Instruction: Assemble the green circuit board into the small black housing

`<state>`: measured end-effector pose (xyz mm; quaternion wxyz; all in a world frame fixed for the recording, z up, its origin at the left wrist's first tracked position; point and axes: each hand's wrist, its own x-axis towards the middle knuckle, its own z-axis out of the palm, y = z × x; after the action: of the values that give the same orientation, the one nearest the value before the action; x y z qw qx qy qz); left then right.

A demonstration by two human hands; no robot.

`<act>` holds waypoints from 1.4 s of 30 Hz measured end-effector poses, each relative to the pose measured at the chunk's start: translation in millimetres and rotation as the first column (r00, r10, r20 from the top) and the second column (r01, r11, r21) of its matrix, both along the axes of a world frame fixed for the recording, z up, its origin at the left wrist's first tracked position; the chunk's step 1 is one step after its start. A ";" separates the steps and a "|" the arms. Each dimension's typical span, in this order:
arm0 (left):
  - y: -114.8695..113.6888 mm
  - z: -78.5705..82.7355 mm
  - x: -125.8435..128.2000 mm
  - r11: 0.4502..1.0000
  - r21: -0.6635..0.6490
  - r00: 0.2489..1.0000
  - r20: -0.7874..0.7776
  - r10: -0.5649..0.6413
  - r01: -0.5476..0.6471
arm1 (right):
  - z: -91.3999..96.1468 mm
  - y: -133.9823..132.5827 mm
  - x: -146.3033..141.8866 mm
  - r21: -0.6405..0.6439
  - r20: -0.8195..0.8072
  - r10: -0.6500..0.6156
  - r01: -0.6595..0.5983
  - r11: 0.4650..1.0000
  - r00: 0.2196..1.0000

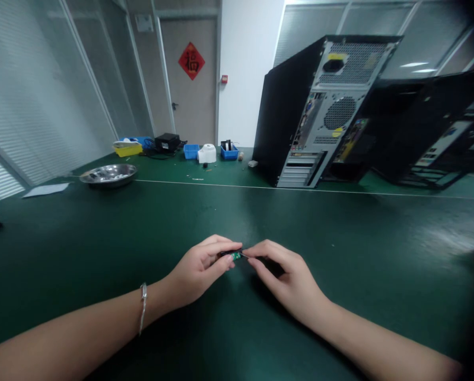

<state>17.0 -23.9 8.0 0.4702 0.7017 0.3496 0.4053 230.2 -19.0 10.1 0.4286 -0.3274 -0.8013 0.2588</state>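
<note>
Over the green table, my left hand (199, 269) pinches a small green circuit board (236, 256) with a black part along its far side. Much of that piece is hidden behind the fingers. My right hand (290, 270) meets it from the right, thumb and forefinger closed close to the board's right end. Between those fingertips and the board shows a thin pale sliver (245, 255), perhaps a wire or pin; it is too small to tell. The fingertips of both hands nearly touch.
A black computer tower (288, 116) stands at the back right, with more black cases (431, 121) beside it. A steel bowl (110, 182) with small parts sits at the left. Along the back are blue bins (229, 153), a white device (207, 153) and a yellow tray (128, 151).
</note>
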 end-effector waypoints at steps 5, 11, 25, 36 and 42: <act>1.6 -3.1 -0.5 1.000 0.019 1.000 -0.003 -0.010 0.010 | 0.3 -1.6 -0.1 0.001 -0.003 0.021 -0.021 1.000 1.000; 4.5 -3.8 -3.1 0.993 0.052 0.988 -0.108 0.113 -0.108 | -1.1 -1.5 0.7 0.004 -0.006 0.030 -0.030 1.000 1.000; 1.8 4.1 -2.0 0.957 0.276 0.964 -0.218 0.150 -0.087 | -1.3 0.2 1.0 0.025 0.026 0.022 -0.023 0.999 0.999; 2.3 4.6 -2.5 0.976 0.195 0.966 -0.220 0.138 -0.095 | -0.9 -0.3 0.8 0.023 0.034 0.025 -0.025 0.999 0.999; 4.3 -3.4 -3.1 0.995 0.047 0.992 -0.088 0.094 -0.090 | -0.8 -1.7 -0.2 0.025 -0.014 0.040 -0.040 0.999 0.999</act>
<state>13.9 -19.6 4.7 0.4196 0.7124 0.3937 0.4018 230.1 -20.7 9.3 0.4330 -0.3043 -0.8077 0.2598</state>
